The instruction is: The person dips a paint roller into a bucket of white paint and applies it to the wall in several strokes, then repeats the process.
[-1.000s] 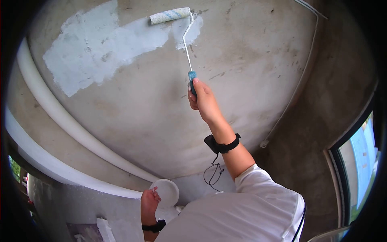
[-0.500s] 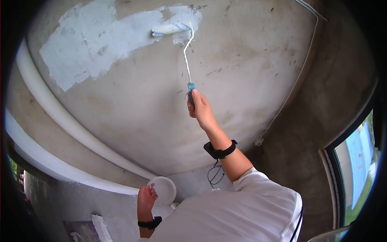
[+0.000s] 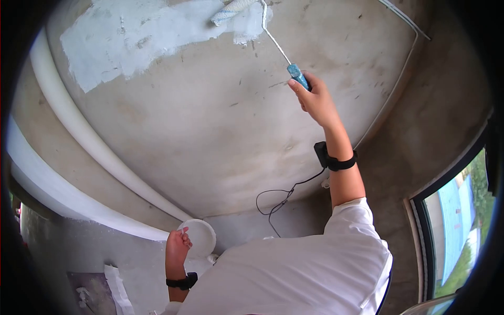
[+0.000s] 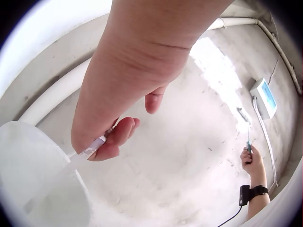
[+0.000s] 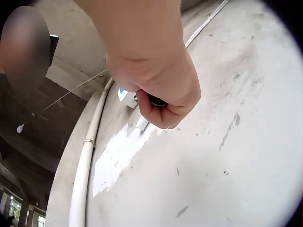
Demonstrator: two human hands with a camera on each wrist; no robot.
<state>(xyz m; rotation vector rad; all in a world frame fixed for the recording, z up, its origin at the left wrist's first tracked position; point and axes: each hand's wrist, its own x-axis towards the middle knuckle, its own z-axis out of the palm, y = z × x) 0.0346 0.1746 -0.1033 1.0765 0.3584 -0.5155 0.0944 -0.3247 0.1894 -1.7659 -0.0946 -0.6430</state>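
Left wrist view — white box [image 4: 265, 99] near the roller [image 4: 244, 115], outside head view.

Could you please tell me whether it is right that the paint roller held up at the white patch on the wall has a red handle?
Not quite: the handle is blue, not red, as the head view shows; the paint roller is indeed held up at the white patch on the wall.

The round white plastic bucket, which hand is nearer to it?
Left: the left hand is beside the bucket, holding what looks like its pale handle; the right hand is well away, up by the grey wall, gripping a paint roller's blue handle.
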